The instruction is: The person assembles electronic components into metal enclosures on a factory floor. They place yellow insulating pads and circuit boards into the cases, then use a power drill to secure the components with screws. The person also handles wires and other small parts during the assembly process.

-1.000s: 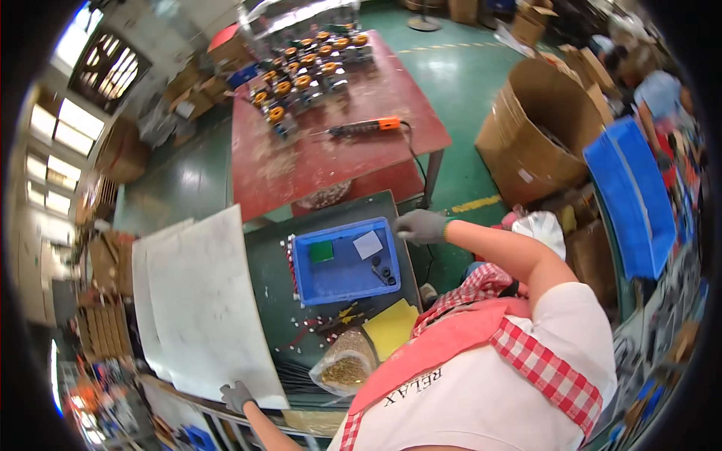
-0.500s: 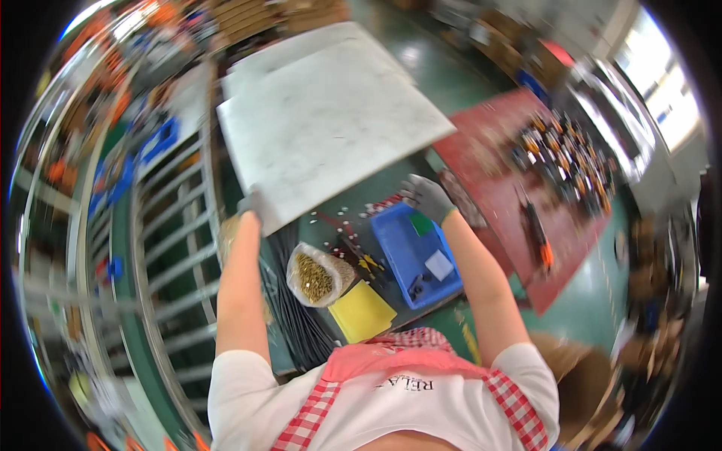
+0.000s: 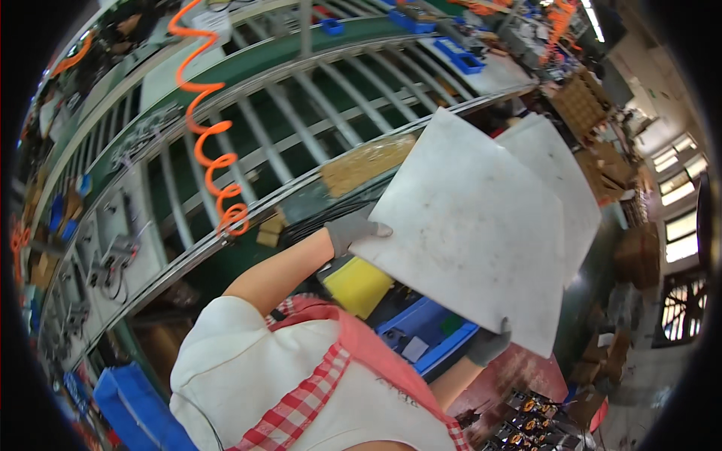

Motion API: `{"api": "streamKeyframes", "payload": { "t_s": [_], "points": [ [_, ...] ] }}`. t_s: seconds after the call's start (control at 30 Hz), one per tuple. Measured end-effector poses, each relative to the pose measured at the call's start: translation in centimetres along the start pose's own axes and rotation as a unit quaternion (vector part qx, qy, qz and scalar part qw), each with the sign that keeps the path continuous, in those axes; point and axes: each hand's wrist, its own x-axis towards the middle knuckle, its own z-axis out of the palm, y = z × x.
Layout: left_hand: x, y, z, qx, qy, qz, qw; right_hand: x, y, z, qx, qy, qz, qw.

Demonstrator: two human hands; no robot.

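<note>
A blue tray (image 3: 425,331) sits nearest the person. Above it, the gloved right hand (image 3: 489,346) and gloved left hand (image 3: 352,229) each close their grip on opposite edges of a large white sheet (image 3: 470,225); beyond, an orange coiled hose (image 3: 214,143).

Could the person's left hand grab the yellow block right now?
Probably not yet. The left hand is busy gripping the edge of the big white sheet, which the right hand also holds. The yellow block lies close below it, uncovered.
</note>
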Motion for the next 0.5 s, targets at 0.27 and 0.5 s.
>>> {"api": "streamKeyframes", "payload": {
  "t_s": [0.27, 0.5],
  "points": [
    [-7.1, -0.1, -9.2, -0.194, 0.065, 0.096, 0.974, 2.5, 4.7, 12.7, -0.048, -0.161, 0.059, 0.984],
    [-16.2, -0.8, -17.6, -0.261, 0.265, 0.189, 0.909, 2.1, 16.4, 25.8, -0.089, -0.283, 0.196, 0.934]
  ]
}}
